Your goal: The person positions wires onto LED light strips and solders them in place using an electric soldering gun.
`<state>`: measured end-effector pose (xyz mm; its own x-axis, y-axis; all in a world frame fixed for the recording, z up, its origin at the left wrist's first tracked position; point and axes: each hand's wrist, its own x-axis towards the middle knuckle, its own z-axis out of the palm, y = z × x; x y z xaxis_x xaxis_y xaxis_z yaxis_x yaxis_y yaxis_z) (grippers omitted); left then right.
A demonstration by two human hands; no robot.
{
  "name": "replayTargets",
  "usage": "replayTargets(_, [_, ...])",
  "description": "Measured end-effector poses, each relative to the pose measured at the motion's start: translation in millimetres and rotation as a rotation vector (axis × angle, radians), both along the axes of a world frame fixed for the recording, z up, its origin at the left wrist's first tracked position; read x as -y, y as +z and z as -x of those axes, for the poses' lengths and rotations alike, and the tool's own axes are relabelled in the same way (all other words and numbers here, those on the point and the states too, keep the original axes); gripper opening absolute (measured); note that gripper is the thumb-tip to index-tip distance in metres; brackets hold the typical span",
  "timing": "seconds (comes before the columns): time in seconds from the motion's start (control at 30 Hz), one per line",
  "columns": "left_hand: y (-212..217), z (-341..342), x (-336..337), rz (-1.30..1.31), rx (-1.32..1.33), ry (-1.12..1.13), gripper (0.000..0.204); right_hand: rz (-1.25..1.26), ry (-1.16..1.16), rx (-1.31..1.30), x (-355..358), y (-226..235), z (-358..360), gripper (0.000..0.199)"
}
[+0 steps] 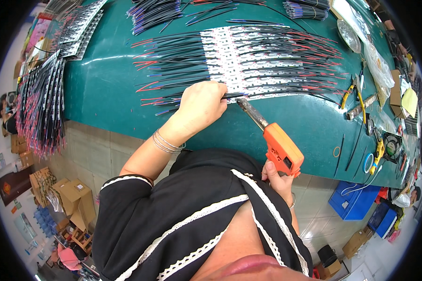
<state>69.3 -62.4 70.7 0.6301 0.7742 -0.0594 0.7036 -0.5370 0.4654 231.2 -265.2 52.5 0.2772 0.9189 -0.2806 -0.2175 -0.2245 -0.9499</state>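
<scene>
A white circuit board panel (220, 58) lies on the green table, with rows of black-sheathed wires across it; their red and blue ends spread out on both sides. My left hand (199, 105) is closed at the panel's near edge, pinching a black wire (234, 95) with its fingertips. In my right hand (277, 180) is an orange soldering gun (284, 149), held by its handle. Its dark metal tip points up and left, to the near edge of the board beside my left fingertips. Whether the tip touches the joint is too small to tell.
Bundles of black wires (154, 14) lie along the far side. Wired board strips (40, 103) hang over the left edge. On the right are yellow-handled pliers (347, 97), a metal dish (349, 35), a small fan (392, 146) and a blue tape roll (368, 163). A blue bin (354, 200) stands below.
</scene>
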Motion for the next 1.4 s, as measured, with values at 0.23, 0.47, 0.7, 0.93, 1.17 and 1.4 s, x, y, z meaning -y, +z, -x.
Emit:
replayTargets(0.23, [2.0,0.1,-0.4,0.021,0.015,-0.008,0.013,0.014,-0.008,-0.04,-2.2,-0.6,2.7,0.027])
replayTargets(0.47, [0.0,2.1,-3.3,0.094,0.058,0.006,0.015,0.002,-0.007,-0.076,-2.9,-4.3,2.6,0.029])
replayTargets(0.7, [1.0,0.3,-3.8,0.092,0.048,-0.006,0.014,0.009,0.022,-0.092,-3.4,-5.6,0.5,0.03])
replayTargets(0.93, [0.0,-1.6,-0.7,0.048,0.012,-0.025,0.012,0.043,0.001,-0.084,-1.4,-6.9,0.0,0.026])
replayTargets(1.17, [1.2,-3.5,1.9,0.029,0.006,-0.025,0.008,-0.026,-0.099,-0.143,-1.1,-2.8,1.8,0.021])
replayTargets(1.4, [2.6,-3.6,1.4,0.025,0.017,-0.025,0.008,-0.023,-0.002,-0.096,-1.1,-4.3,-0.5,0.021])
